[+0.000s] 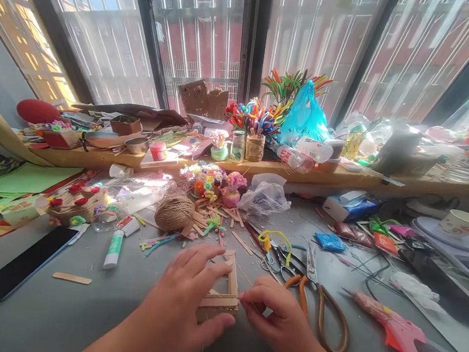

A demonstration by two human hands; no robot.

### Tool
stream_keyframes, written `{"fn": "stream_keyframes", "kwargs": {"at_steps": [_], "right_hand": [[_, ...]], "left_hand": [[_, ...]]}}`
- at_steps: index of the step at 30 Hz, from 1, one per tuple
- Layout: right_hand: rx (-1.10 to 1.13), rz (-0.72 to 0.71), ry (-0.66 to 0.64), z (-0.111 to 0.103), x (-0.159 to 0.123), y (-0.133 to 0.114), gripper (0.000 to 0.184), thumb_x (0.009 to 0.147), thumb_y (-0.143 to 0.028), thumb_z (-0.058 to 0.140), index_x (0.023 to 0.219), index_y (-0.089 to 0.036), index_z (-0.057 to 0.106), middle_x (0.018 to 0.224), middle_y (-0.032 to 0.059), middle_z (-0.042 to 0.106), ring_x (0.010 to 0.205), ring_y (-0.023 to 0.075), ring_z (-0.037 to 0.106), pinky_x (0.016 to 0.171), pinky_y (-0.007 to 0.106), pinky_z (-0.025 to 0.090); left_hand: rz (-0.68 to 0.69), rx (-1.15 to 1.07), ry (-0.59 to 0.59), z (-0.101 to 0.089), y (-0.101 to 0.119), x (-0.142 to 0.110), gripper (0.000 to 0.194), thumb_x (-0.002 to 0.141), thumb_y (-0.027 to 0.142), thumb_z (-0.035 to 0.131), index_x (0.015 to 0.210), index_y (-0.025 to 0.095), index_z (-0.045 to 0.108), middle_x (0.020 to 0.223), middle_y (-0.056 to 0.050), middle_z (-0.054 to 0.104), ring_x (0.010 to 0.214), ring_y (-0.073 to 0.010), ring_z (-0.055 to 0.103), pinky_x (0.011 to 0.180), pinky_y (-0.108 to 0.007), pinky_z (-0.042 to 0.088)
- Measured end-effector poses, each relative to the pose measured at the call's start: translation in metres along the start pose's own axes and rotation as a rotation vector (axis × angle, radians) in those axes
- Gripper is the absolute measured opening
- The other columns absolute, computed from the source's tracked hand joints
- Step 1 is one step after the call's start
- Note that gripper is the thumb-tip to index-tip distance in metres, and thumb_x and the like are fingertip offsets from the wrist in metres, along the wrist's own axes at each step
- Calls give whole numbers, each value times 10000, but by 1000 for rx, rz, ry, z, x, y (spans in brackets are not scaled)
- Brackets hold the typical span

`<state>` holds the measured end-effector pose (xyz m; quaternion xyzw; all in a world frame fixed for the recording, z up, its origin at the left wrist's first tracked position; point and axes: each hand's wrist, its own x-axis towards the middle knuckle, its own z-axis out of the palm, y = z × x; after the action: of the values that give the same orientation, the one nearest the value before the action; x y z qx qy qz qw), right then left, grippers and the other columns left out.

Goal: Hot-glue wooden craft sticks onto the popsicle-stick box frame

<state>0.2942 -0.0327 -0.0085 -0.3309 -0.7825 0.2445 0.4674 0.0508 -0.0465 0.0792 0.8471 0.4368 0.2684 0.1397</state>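
Observation:
A small box-like frame of wooden craft sticks [231, 277] stands on the grey table in front of me. My left hand [191, 295] grips it from the left, fingers over the far side and thumb along the near side. At its right corner my right hand [272, 310] is closed in a pinch on a thin strand of twine, which runs across the frame's near stick. Part of the frame is hidden behind my left hand. A large ball of twine [174, 212] lies beyond it, beside a pile of loose craft sticks [230, 212].
Close to my right hand lie scissors with brown handles [332, 323], and a pink glue gun [405, 336] is farther right. On the left are a phone [23, 262], a glue stick [113, 250] and a single craft stick [71, 278]. A cluttered sill [201, 166] runs behind.

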Motion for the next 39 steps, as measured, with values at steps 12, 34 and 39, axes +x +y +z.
{"fn": "stream_keyframes", "kwargs": {"at_steps": [12, 34, 39], "right_hand": [[-64, -16, 96, -9, -4, 0, 364, 1003, -107, 607, 1301, -314, 623, 1058, 17, 772, 1000, 199, 739, 974, 332, 573], [-356, -193, -234, -29, 16, -7, 143, 1072, -291, 554, 1202, -272, 610, 1042, 75, 759, 1057, 285, 727, 1080, 490, 503], [-282, -160, -323, -26, 35, -15, 105, 1053, -213, 574, 993, -283, 624, 791, -5, 644, 760, 219, 673, 1070, 529, 550]], "left_hand": [[-62, 49, -70, 8, -14, 10, 1079, 743, 298, 908, 1658, 354, 337, 1638, -110, 497, 1529, -390, 445, 1266, -589, 401], [-303, -333, 199, 30, -15, -41, 957, 765, 241, 862, 1596, 389, 411, 1582, -112, 450, 1481, -378, 475, 1232, -582, 427], [-208, -450, 205, 37, -34, -49, 951, 697, 250, 898, 1496, 340, 389, 1479, -117, 487, 1363, -357, 561, 1170, -545, 488]]}}
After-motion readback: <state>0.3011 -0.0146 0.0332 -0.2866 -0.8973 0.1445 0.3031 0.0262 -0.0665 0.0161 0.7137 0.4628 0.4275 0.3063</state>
